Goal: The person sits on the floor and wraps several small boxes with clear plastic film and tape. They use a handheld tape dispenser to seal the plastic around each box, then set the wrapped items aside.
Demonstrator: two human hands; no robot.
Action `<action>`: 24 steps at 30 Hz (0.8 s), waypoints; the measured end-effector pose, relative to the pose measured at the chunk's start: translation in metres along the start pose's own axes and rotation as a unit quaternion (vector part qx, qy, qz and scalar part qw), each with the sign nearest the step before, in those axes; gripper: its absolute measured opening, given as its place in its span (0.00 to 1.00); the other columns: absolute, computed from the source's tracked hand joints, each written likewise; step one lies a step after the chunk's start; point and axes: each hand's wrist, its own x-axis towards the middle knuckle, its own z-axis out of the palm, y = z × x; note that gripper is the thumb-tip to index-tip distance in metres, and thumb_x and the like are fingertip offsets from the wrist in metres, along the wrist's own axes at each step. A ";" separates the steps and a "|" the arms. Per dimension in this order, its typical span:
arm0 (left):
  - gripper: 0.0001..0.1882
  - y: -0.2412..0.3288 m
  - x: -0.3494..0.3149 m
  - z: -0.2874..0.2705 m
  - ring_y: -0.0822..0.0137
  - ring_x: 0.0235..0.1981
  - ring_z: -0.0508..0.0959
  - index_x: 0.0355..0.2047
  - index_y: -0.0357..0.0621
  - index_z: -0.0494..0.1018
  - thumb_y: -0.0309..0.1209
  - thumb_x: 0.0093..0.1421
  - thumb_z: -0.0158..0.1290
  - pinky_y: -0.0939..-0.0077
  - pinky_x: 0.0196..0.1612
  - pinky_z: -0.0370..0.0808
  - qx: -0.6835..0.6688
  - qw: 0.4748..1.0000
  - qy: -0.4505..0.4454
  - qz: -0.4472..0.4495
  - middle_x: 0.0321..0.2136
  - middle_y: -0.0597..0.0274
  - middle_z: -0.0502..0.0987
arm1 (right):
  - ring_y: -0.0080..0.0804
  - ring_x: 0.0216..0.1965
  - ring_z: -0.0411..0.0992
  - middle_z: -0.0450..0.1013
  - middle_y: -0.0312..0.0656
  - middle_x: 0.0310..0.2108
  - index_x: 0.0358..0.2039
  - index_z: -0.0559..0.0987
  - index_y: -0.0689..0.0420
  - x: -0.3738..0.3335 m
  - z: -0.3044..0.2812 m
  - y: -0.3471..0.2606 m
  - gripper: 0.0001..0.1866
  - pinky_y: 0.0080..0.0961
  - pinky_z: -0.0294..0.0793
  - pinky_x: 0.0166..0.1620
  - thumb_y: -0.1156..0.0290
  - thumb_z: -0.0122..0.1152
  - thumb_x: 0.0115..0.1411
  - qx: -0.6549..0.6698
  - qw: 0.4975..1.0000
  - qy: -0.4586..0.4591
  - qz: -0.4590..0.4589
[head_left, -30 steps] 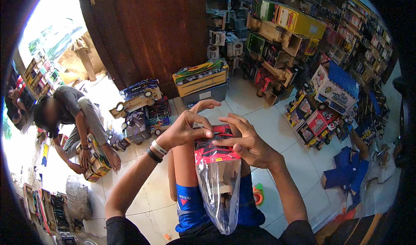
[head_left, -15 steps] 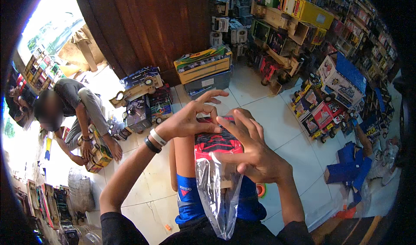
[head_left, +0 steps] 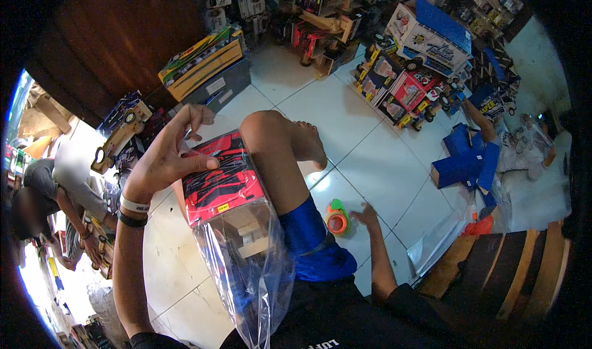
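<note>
A red-and-black printed box (head_left: 223, 185) in a clear plastic bag (head_left: 259, 287) rests on my lap, tilted to the left. The bag's loose end hangs toward my body. My left hand (head_left: 169, 151) grips the box's far left side, its thumb lying on the printed top; some of its fingers are hidden behind. My right hand (head_left: 368, 216) is low over the floor on the right, fingers apart and holding nothing. Just left of those fingers, a green-and-orange tape dispenser (head_left: 337, 219) sits on the tiles, with a small gap between.
On the left, another person (head_left: 61, 207) sits handling a boxy toy. Wooden toy trucks (head_left: 404, 93) stand at the far right, near blue pieces (head_left: 465, 157). A yellow-and-grey stack (head_left: 213, 71) leans by the brown door (head_left: 123, 28). Wooden slats (head_left: 499, 275) lie at lower right.
My right hand has left the box and moved down right beside the tape dispenser. My left hand now holds the box, which has tilted left. The view has turned right.
</note>
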 end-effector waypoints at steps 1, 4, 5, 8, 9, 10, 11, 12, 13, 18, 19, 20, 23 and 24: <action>0.40 -0.001 -0.001 0.000 0.59 0.68 0.67 0.55 0.48 0.63 0.40 0.52 0.79 0.56 0.65 0.69 0.004 1.000 0.003 0.000 0.64 0.53 0.68 | 0.43 0.53 0.81 0.82 0.58 0.49 0.68 0.70 0.62 -0.002 0.029 0.030 0.56 0.39 0.80 0.56 0.46 0.86 0.44 -0.020 0.999 -0.044 -0.021; 0.55 0.001 -0.001 0.001 0.57 0.68 0.67 0.69 0.49 0.54 0.41 0.50 0.80 0.54 0.65 0.70 0.011 1.000 0.008 -0.018 0.67 0.54 0.65 | 0.50 0.39 0.80 0.80 0.48 0.35 0.43 0.81 0.59 -0.022 0.097 0.072 0.35 0.47 0.80 0.42 0.45 0.83 0.45 0.065 0.971 0.115 -0.198; 0.60 0.003 0.001 0.001 0.56 0.69 0.67 0.72 0.50 0.50 0.42 0.49 0.80 0.53 0.65 0.70 0.018 1.000 -0.002 -0.019 0.67 0.55 0.64 | 0.49 0.36 0.78 0.78 0.47 0.32 0.39 0.79 0.58 -0.023 0.106 0.075 0.32 0.47 0.78 0.40 0.47 0.83 0.46 0.081 0.966 0.147 -0.195; 0.62 0.010 0.006 -0.005 0.52 0.71 0.65 0.78 0.55 0.48 0.46 0.53 0.77 0.49 0.65 0.70 0.075 0.996 -0.027 0.032 0.75 0.56 0.58 | 0.44 0.31 0.77 0.76 0.46 0.28 0.32 0.75 0.57 -0.008 0.104 0.052 0.24 0.45 0.77 0.36 0.53 0.79 0.51 0.120 0.962 0.173 -0.176; 0.60 0.012 0.007 -0.006 0.54 0.72 0.64 0.78 0.54 0.51 0.47 0.53 0.76 0.51 0.68 0.67 0.058 0.996 -0.061 -0.004 0.74 0.58 0.61 | 0.41 0.32 0.78 0.78 0.47 0.28 0.32 0.75 0.58 0.001 0.092 0.042 0.21 0.42 0.79 0.37 0.57 0.76 0.54 0.106 0.967 0.162 -0.164; 0.57 0.013 0.009 -0.008 0.56 0.73 0.63 0.77 0.52 0.55 0.48 0.54 0.75 0.52 0.71 0.64 0.042 0.995 -0.087 -0.031 0.73 0.59 0.63 | 0.38 0.33 0.80 0.79 0.47 0.29 0.32 0.74 0.59 0.013 0.077 0.028 0.18 0.40 0.81 0.38 0.61 0.74 0.56 0.080 0.979 0.144 -0.117; 0.55 0.014 0.010 -0.010 0.56 0.73 0.64 0.77 0.53 0.57 0.49 0.55 0.75 0.50 0.70 0.65 0.049 0.993 -0.102 -0.043 0.73 0.60 0.64 | 0.38 0.33 0.81 0.80 0.45 0.28 0.35 0.75 0.56 0.021 0.059 0.015 0.15 0.39 0.82 0.38 0.64 0.73 0.59 0.166 0.962 0.137 -0.169; 0.54 0.014 0.012 -0.011 0.56 0.72 0.64 0.76 0.54 0.59 0.50 0.55 0.74 0.48 0.69 0.65 0.059 0.990 -0.120 -0.041 0.73 0.61 0.64 | 0.37 0.34 0.81 0.80 0.42 0.28 0.38 0.75 0.53 0.026 0.041 -0.002 0.13 0.39 0.83 0.38 0.67 0.72 0.61 0.220 0.958 0.124 -0.139; 0.53 0.013 0.014 -0.011 0.56 0.72 0.65 0.76 0.54 0.59 0.50 0.56 0.74 0.45 0.69 0.65 0.029 0.991 -0.127 -0.026 0.74 0.62 0.65 | 0.38 0.37 0.82 0.81 0.41 0.32 0.40 0.74 0.52 0.029 0.020 -0.023 0.12 0.40 0.84 0.40 0.68 0.71 0.64 0.385 0.914 0.053 -0.116; 0.50 0.010 0.023 -0.007 0.56 0.64 0.76 0.76 0.51 0.58 0.44 0.59 0.73 0.56 0.67 0.73 -0.096 0.976 -0.180 -0.071 0.63 0.48 0.77 | 0.39 0.55 0.78 0.74 0.46 0.59 0.63 0.71 0.55 -0.009 -0.104 -0.161 0.31 0.40 0.83 0.53 0.59 0.74 0.66 0.688 0.703 -0.007 -0.181; 0.48 0.010 0.023 -0.005 0.58 0.58 0.80 0.74 0.44 0.59 0.47 0.61 0.72 0.64 0.64 0.75 -0.165 0.965 -0.185 -0.089 0.57 0.43 0.80 | 0.38 0.56 0.77 0.73 0.45 0.60 0.66 0.70 0.55 -0.026 -0.129 -0.194 0.33 0.40 0.82 0.56 0.59 0.74 0.66 0.682 0.694 -0.018 -0.229; 0.49 0.010 0.025 -0.005 0.58 0.59 0.79 0.74 0.45 0.58 0.45 0.61 0.72 0.62 0.65 0.75 -0.166 0.963 -0.195 -0.085 0.58 0.42 0.80 | 0.38 0.58 0.76 0.73 0.43 0.60 0.68 0.68 0.56 -0.046 -0.153 -0.226 0.36 0.41 0.80 0.58 0.59 0.74 0.65 0.676 0.676 -0.021 -0.295; 0.49 -0.002 0.029 -0.004 0.59 0.62 0.77 0.75 0.45 0.56 0.42 0.62 0.72 0.60 0.67 0.74 -0.168 0.954 -0.225 -0.103 0.62 0.40 0.77 | 0.38 0.58 0.75 0.75 0.42 0.59 0.66 0.73 0.57 -0.117 -0.208 -0.319 0.31 0.40 0.77 0.61 0.63 0.72 0.65 0.540 0.713 0.004 -0.448; 0.49 -0.013 0.029 -0.003 0.59 0.62 0.77 0.75 0.45 0.57 0.45 0.61 0.72 0.62 0.67 0.73 -0.171 0.954 -0.224 -0.100 0.62 0.41 0.77 | 0.39 0.56 0.77 0.76 0.42 0.58 0.65 0.74 0.57 -0.141 -0.222 -0.349 0.29 0.40 0.78 0.60 0.67 0.71 0.65 0.450 0.719 0.027 -0.529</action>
